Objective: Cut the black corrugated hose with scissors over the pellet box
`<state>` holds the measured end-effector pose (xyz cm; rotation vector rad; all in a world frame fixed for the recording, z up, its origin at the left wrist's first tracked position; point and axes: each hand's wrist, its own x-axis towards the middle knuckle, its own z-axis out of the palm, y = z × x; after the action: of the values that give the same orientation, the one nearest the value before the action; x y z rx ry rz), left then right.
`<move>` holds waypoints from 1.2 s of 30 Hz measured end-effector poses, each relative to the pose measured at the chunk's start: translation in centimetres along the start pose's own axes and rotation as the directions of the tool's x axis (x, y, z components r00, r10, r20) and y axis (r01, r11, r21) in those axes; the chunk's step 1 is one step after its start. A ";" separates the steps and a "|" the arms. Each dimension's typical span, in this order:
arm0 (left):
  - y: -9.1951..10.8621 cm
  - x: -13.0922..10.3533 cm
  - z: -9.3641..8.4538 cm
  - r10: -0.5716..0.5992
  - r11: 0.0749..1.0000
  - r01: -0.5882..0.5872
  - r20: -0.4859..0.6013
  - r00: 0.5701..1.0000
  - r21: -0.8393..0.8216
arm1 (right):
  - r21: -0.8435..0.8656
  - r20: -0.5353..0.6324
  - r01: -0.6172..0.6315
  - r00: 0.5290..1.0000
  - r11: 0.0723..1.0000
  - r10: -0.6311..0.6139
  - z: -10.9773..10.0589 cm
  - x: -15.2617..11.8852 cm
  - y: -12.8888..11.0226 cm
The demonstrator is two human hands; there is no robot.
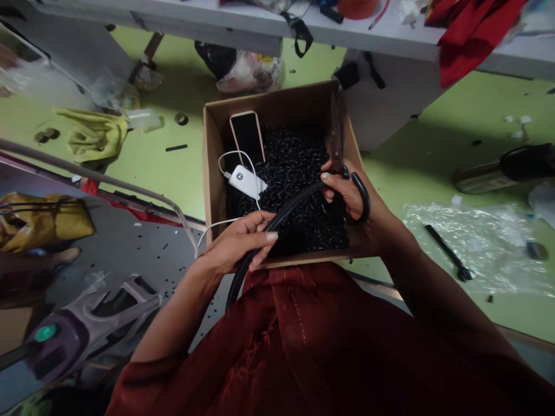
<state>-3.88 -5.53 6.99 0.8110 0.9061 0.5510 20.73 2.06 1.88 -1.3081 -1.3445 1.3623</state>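
Observation:
A black corrugated tube point(288, 214) runs across the front of a cardboard box point(208, 173) and curves down beside my lap. My left hand point(243, 240) grips it near the box's front left corner. In my right hand point(347, 190) are large scissors point(336, 130), blades pointing away from me, and its thumb and fingers also pinch the tube's upper end. Many small black pieces point(295, 153) fill the box. On them lie a phone point(248, 136) and a white power bank point(247, 182) with a white cable.
Right of the box, a clear plastic sheet point(489, 242) carries a black tool point(448, 251), with a metal flask point(485, 173) behind. A yellow cloth point(97, 136) lies left. A grey bench edge point(368, 32) crosses above; a purple-grey stool-like object point(95, 323) stands lower left.

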 end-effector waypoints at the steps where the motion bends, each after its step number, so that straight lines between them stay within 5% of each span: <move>1: 0.0 0.5 0.0 0.012 1.000 -0.011 -0.033 0.999 0.017 | 0.017 -0.009 0.009 1.000 1.000 -0.009 -0.2 0.2 0.2; 5: -0.6 2.5 -0.5 0.164 0.896 -0.084 -0.150 0.975 0.437 | -0.056 -0.067 0.024 0.997 0.998 -0.028 -1.6 0.4 0.8; 9: -1.6 3.8 -0.9 0.409 0.374 -0.010 -0.155 0.899 0.927 | -0.263 -0.107 -0.017 0.994 0.965 -0.012 -1.8 -0.2 0.9; 12: -2.3 4.4 -0.6 0.420 0.025 0.138 -0.136 0.897 0.990 | -0.359 -0.116 -0.021 0.993 0.933 -0.023 -1.5 -0.3 0.9; 15: -2.9 5.3 0.0 0.377 -0.178 0.125 -0.050 0.925 0.976 | -0.432 -0.132 -0.007 0.990 0.902 -0.056 -1.6 0.0 0.7; 19: -3.2 6.9 1.1 0.335 -0.160 0.048 0.009 0.942 0.986 | -0.558 -0.113 0.027 0.988 0.830 -0.109 -2.4 0.6 0.2; 26: -2.8 9.9 1.7 0.331 0.065 -0.038 0.014 0.944 0.997 | -0.683 -0.034 0.079 0.990 0.726 -0.140 -2.7 1.8 0.0; 36: -2.6 11.7 0.4 0.340 0.347 -0.063 -0.062 0.938 0.936 | -0.669 0.017 0.087 0.995 0.738 -0.102 -1.4 4.3 0.7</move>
<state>2.74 1.19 -0.47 1.9844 1.3875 0.3045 21.51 6.43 0.79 -1.6708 -1.9646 0.7901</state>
